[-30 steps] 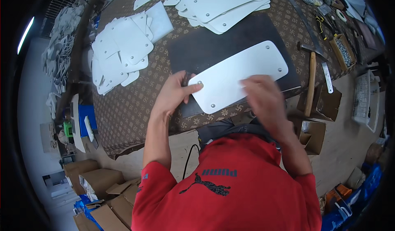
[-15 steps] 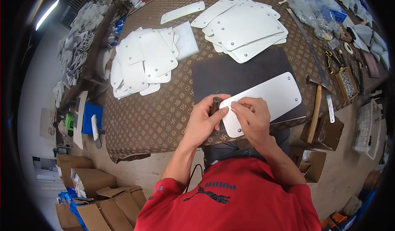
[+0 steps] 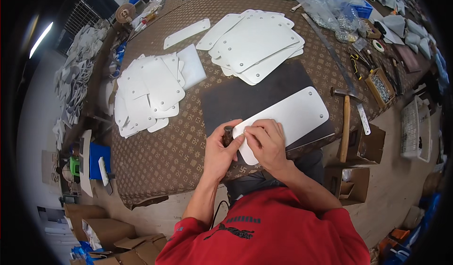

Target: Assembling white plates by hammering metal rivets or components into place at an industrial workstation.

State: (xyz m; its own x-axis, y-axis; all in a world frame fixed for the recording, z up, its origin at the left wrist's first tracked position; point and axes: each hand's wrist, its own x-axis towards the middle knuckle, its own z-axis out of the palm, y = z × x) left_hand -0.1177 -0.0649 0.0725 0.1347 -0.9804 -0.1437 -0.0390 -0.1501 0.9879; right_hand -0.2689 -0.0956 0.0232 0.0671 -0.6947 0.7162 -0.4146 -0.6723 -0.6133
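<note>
Your left hand (image 3: 221,147) curls around a dark round-headed tool (image 3: 228,135), its thumb on the left end of the white panel (image 3: 295,118), while your right hand (image 3: 266,142) bunches its fingertips together there, any small piece between them impossible to make out. The panel slants across the dark mat (image 3: 245,97), with panel stacks (image 3: 259,43) beyond and a hammer (image 3: 346,128) to your right.

White panel (image 3: 298,115), left end partly hidden under the right hand (image 3: 267,144).
</note>
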